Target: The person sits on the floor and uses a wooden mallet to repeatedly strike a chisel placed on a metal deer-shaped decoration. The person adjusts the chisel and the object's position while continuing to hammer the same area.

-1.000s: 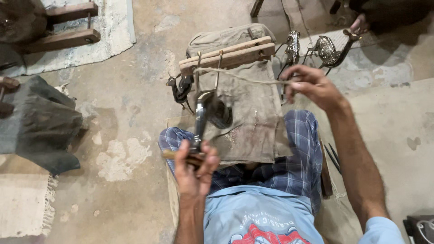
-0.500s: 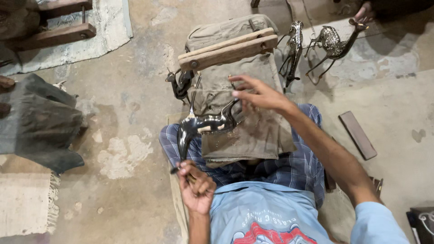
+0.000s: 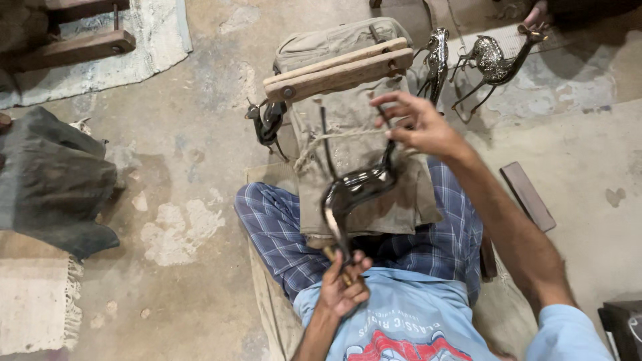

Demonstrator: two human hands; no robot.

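Head view, looking down at crossed legs in blue plaid, a khaki cloth [image 3: 361,200] draped over the lap and forward across the floor. Left hand [image 3: 344,287] closed tight around one end of a dark shiny metal animal figure [image 3: 354,194], low against the chest. Right hand [image 3: 418,124] up over the cloth, fingers pinched on the figure's thin upper end and on a length of rough cord [image 3: 328,139] running leftward from there.

Compared with a second ago: then held upright, gripped low by the left hand, right hand stretched far out pulling the cord taut near the wooden clamp [image 3: 338,70]. Half a second ago tipped nearly flat across the lap. Now tilted again, body of the figure between both hands, right hand drawn back closer to it. Judged from that: a turning of the piece to bring another side against the cord, rubbing or polishing seemingly in progress, not finished.

Around: two more metal animal figures [image 3: 491,60] standing on the floor beyond the clamp, a dark metal tool [image 3: 267,120] just left of the cloth, a flat dark bar [image 3: 528,197] on the floor to the right, a grey heap of cloth [image 3: 57,180] well off to the left.
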